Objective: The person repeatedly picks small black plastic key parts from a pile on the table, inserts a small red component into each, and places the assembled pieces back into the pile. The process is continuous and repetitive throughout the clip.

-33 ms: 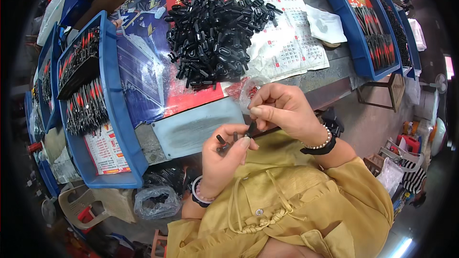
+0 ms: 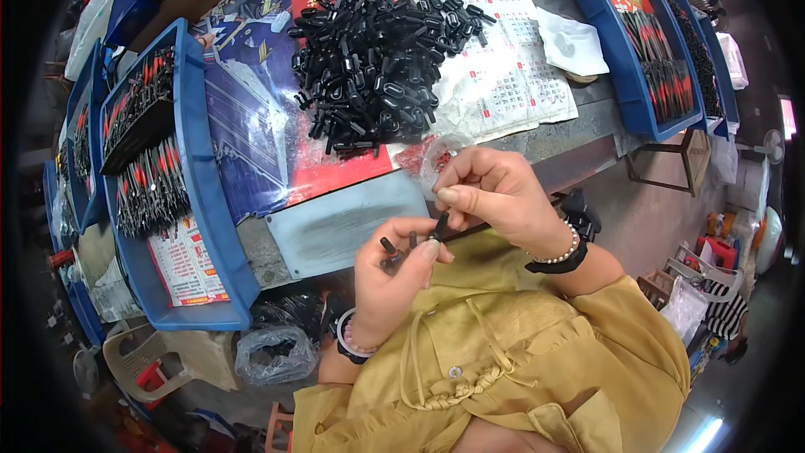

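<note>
In front of my body, my left hand [image 2: 394,273] is closed round several small black plastic pieces [image 2: 388,245]. One black piece [image 2: 439,225] stands up between its thumb and forefinger. Just above it, my right hand [image 2: 495,193] has thumb and forefinger pinched together; whatever they hold is too small to make out. Its lower fingers come close to the upright piece, and I cannot tell whether they touch it. Beyond my hands lies a heap of black plastic pieces [image 2: 369,75], each with a rounded loop and a short stem, on printed paper sheets [image 2: 520,75].
A blue tray [image 2: 214,243] of black-and-red parts stands at left, another blue tray [image 2: 620,59] at far right. A pale blue board [image 2: 348,226] lies at the table's near edge, beside a small clear bag [image 2: 436,159]. A plastic chair [image 2: 184,356] is lower left.
</note>
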Tool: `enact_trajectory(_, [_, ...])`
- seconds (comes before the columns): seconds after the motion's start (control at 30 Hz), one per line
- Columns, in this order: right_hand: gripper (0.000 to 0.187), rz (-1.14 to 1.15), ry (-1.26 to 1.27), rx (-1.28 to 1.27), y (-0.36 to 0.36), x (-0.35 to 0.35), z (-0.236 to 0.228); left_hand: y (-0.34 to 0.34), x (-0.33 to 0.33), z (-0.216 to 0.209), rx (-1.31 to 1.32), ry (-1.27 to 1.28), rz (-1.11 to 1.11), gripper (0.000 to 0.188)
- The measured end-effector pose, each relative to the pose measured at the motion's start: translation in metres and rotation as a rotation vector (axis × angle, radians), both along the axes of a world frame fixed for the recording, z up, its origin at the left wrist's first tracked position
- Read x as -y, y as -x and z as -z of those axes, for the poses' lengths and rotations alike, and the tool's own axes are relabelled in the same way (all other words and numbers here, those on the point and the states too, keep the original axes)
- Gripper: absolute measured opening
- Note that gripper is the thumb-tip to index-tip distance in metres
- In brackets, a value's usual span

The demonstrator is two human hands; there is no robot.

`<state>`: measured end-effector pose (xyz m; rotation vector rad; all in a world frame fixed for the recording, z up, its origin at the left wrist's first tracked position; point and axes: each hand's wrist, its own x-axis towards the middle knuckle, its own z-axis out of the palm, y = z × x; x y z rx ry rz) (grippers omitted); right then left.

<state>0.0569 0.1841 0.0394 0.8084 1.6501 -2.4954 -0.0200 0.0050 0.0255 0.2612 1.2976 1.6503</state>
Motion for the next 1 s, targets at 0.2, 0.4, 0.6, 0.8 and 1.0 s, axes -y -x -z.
enact_trajectory(0.2, [0.013, 0.010, 0.081, -0.042, -0.001, 0.008, 0.005, -0.002, 0.001, -0.002, -0.095, -0.027, -0.060, 0.017])
enact_trajectory(0.4, [0.013, 0.055, 0.004, -0.189, -0.011, 0.015, 0.008, -0.007, 0.003, -0.004, -0.124, 0.020, -0.076, 0.016])
enact_trajectory(0.6, [0.013, 0.059, -0.310, -0.423, -0.018, 0.023, 0.014, -0.016, 0.002, -0.003, -0.179, -0.044, -0.086, 0.033])
enact_trajectory(0.8, [0.010, 0.137, -0.520, -0.482, -0.020, 0.031, 0.016, -0.018, 0.003, 0.002, -0.335, -0.146, -0.130, 0.033])
enact_trajectory(1.0, [0.015, 0.065, -0.737, -0.563, -0.015, 0.029, 0.019, -0.021, 0.005, 0.005, -0.335, -0.075, -0.167, 0.029])
